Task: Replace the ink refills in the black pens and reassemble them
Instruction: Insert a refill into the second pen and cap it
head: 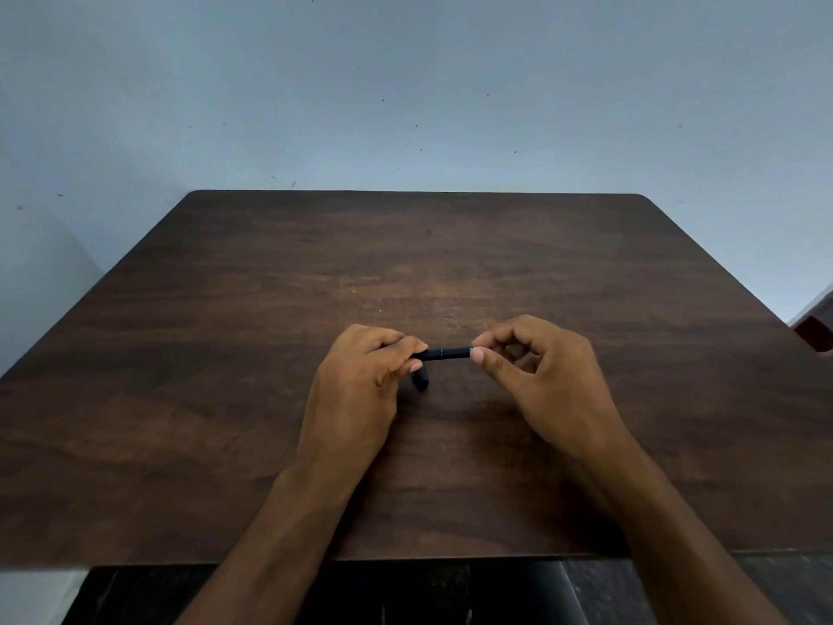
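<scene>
A black pen (444, 353) is held level, a little above the dark wooden table (270, 336), between both hands. My left hand (356, 390) grips its left end with thumb and fingers. My right hand (536, 376) pinches its right end between thumb and forefinger; a thin blue mark shows there. A second short black piece (420, 380) pokes out below my left fingers; whether it rests on the table or is held I cannot tell.
The table's near edge (450, 557) runs just above my forearms. A pale wall (405, 106) stands behind the far edge. A reddish object (813, 331) shows at the right border beyond the table.
</scene>
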